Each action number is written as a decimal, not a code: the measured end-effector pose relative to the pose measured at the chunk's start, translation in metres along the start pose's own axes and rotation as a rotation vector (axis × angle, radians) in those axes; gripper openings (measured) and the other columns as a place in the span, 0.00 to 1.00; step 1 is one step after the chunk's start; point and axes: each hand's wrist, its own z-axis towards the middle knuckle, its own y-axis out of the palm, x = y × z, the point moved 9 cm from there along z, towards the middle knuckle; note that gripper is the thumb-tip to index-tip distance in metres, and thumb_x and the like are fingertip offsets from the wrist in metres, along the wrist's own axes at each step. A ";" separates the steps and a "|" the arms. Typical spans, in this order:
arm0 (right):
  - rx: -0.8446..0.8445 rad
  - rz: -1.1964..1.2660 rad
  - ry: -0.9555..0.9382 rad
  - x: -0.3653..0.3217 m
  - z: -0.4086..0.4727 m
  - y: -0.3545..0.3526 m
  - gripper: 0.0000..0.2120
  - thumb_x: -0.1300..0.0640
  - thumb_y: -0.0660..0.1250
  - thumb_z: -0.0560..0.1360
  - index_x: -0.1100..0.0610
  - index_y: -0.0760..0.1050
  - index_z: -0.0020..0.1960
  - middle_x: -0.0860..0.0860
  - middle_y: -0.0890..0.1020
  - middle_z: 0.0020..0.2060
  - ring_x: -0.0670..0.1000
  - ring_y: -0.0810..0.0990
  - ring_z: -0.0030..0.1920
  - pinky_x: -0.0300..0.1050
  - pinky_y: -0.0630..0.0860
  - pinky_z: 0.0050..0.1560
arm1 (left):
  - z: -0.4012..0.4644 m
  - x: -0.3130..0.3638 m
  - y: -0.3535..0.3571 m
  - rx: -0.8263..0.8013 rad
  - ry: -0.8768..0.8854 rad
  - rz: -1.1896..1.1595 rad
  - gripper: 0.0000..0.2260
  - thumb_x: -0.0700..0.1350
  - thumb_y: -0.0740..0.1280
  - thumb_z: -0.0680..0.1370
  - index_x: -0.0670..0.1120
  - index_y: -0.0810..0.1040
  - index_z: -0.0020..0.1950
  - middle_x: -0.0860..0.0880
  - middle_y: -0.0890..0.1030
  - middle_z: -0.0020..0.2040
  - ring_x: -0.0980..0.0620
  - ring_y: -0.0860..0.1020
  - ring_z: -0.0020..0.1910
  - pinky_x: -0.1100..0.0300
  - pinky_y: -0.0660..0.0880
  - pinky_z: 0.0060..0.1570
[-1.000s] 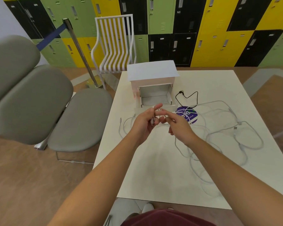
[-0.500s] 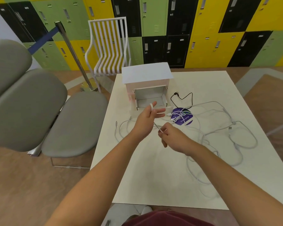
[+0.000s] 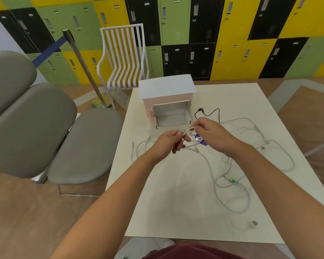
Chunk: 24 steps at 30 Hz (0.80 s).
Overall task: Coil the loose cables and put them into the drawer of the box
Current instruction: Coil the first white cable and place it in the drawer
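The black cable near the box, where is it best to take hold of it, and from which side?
Probably at its plug, coming from above. The black cable lies flat on the table right of the drawer, and the plug end sits clear of the white cables, so coiling can start there.

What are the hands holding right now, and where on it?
Both hands pinch one white cable near its end: the left hand grips a small loop, and the right hand holds the strand just beside it, above the table.
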 end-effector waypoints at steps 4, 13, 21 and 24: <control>0.111 0.096 -0.064 0.003 0.007 -0.005 0.04 0.53 0.62 0.80 0.50 0.73 0.53 0.50 0.76 0.44 0.52 0.77 0.46 0.47 0.72 0.46 | -0.004 0.008 0.003 -0.008 -0.024 -0.243 0.16 0.42 0.52 0.85 0.38 0.78 0.53 0.50 0.67 0.27 0.53 0.66 0.28 0.48 0.76 0.61; 0.078 0.375 0.086 0.028 0.005 0.036 0.15 0.46 0.57 0.81 0.57 0.75 0.51 0.50 0.81 0.40 0.51 0.79 0.40 0.50 0.76 0.49 | -0.004 0.012 0.003 0.045 -0.009 -0.547 0.18 0.45 0.52 0.85 0.37 0.77 0.61 0.46 0.74 0.30 0.49 0.75 0.35 0.48 0.70 0.69; -0.015 0.367 0.232 0.046 0.001 0.065 0.10 0.59 0.52 0.83 0.54 0.66 0.63 0.52 0.75 0.37 0.48 0.70 0.32 0.41 0.69 0.33 | 0.008 0.023 -0.013 0.127 0.097 -0.401 0.18 0.46 0.52 0.85 0.40 0.69 0.71 0.48 0.82 0.59 0.53 0.83 0.44 0.53 0.72 0.66; -0.023 0.250 0.231 0.043 0.001 0.067 0.08 0.56 0.54 0.83 0.57 0.68 0.59 0.52 0.77 0.35 0.47 0.70 0.33 0.42 0.65 0.34 | 0.011 0.027 -0.013 0.155 0.114 -0.296 0.18 0.49 0.53 0.85 0.43 0.71 0.70 0.50 0.81 0.63 0.52 0.83 0.49 0.53 0.71 0.66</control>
